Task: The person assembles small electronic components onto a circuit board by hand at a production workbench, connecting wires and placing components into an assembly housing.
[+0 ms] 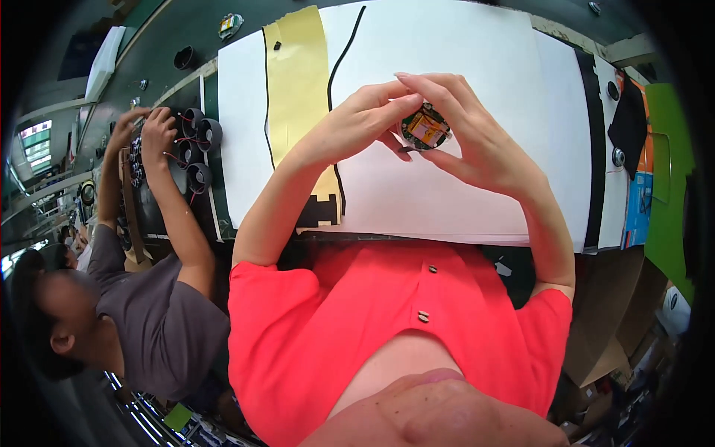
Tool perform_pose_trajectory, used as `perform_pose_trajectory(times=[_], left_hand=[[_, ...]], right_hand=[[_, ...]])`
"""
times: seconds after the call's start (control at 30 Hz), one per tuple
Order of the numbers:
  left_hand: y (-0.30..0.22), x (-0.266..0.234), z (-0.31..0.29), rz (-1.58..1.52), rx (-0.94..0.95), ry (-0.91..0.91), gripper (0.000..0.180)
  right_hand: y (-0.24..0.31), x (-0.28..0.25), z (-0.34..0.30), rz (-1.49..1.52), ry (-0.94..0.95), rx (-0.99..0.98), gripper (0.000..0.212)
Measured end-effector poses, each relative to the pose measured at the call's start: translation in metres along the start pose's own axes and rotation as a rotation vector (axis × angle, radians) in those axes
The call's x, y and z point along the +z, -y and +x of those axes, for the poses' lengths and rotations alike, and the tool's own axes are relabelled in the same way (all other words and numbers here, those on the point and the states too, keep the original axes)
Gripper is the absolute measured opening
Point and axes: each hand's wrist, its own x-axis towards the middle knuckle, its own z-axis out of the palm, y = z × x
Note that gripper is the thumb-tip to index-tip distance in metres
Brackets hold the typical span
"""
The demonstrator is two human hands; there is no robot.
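Circuit board (427, 130), round, gripped from both sides, left hand (370, 119) partly curled, right hand (477, 141) cupped opposite

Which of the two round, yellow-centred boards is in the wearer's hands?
The held board is the one above the white sheet, between the left hand and right hand; the other board lies untouched on the green bench, upper left.

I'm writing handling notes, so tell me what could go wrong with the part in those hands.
The round part is between the left hand and the right hand, above the white sheet; if the grip slackens, it might drop. Its yellow piece lies exposed, so a stray touch could smudge or dislodge it.
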Motion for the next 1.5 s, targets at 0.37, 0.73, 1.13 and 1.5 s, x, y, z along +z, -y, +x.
perform_pose_trajectory(times=[0.37, 0.73, 1.13, 1.5], left_hand=[[0.027, 0.008, -0.001, -0.336, 0.224, -0.241, 0.043], [0.05, 0.014, 0.005, -0.375, 0.181, -0.217, 0.041], [0.059, 0.028, 0.008, -0.065, 0.457, -0.368, 0.043], [0.056, 0.028, 0.007, -0.169, 0.391, -0.406, 0.036]], right_hand=[[-0.014, 0.024, -0.006, 0.361, -0.343, 0.549, 0.023], [-0.025, 0.026, 0.002, 0.372, -0.471, 0.571, 0.012], [-0.021, 0.034, 0.002, 0.452, -0.45, 0.66, 0.012], [-0.012, 0.049, 0.003, 0.54, -0.57, 0.463, 0.01]])
